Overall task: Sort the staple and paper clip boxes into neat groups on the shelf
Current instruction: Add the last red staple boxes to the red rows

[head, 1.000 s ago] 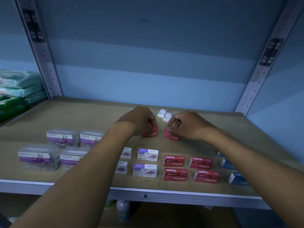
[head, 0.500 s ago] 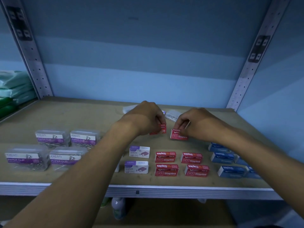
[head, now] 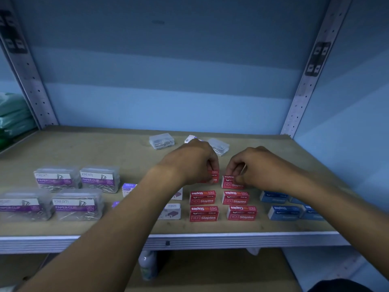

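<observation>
Both hands work at the middle of a wooden shelf (head: 84, 148), each curled around a small red staple box. Left hand (head: 190, 163) pinches one red box (head: 214, 175) between thumb and fingertips, most of that box hidden under the fingers; right hand (head: 255, 167) grips a second red box (head: 230, 182) at its right end, the white "Staples" print facing the camera. The two held boxes sit side by side with a narrow gap between them, just behind a block of four red staple boxes (head: 203, 198) laid two by two near the shelf's front edge; whether the held boxes touch the board cannot be told. To the right of the red block lie blue staple boxes (head: 283, 212), partly covered by the right forearm. Left of the red block, white-and-purple staple boxes (head: 171, 211) show beside and under the left forearm. Farther left, four clear paper clip boxes (head: 77, 206) with purple labels stand in two rows. Behind the hands, toward the back wall, two small clear plastic cases (head: 161, 141) and a white box (head: 190, 138) lie apart from the groups. Green packs (head: 12, 114) are stacked on the neighbouring bay at far left.
</observation>
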The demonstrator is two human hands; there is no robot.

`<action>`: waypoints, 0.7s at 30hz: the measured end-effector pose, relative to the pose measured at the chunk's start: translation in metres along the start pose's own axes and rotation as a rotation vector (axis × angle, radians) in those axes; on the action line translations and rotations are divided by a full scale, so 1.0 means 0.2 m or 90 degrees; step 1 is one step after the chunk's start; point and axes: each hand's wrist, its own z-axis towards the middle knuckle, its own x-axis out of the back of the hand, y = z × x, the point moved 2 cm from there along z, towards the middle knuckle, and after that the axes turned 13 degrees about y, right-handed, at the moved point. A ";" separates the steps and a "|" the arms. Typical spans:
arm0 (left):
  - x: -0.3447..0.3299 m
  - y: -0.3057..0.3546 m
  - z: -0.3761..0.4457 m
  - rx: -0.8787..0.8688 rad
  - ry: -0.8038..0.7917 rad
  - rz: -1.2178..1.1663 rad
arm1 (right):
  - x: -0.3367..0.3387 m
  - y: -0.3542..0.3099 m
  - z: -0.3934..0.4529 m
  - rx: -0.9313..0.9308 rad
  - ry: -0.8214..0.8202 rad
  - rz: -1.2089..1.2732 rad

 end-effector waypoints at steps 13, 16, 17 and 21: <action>-0.03 -0.03 -0.01 0.010 -0.037 0.021 | 0.05 -0.03 0.06 -0.017 -0.004 0.026; 0.03 -0.05 0.00 0.045 -0.013 0.012 | 0.06 -0.03 0.11 -0.025 0.005 0.034; 0.05 -0.06 0.01 0.055 0.000 0.017 | 0.05 -0.04 0.12 -0.027 0.004 0.030; 0.08 -0.16 0.05 0.112 0.039 0.041 | 0.00 -0.03 0.19 -0.026 0.000 0.019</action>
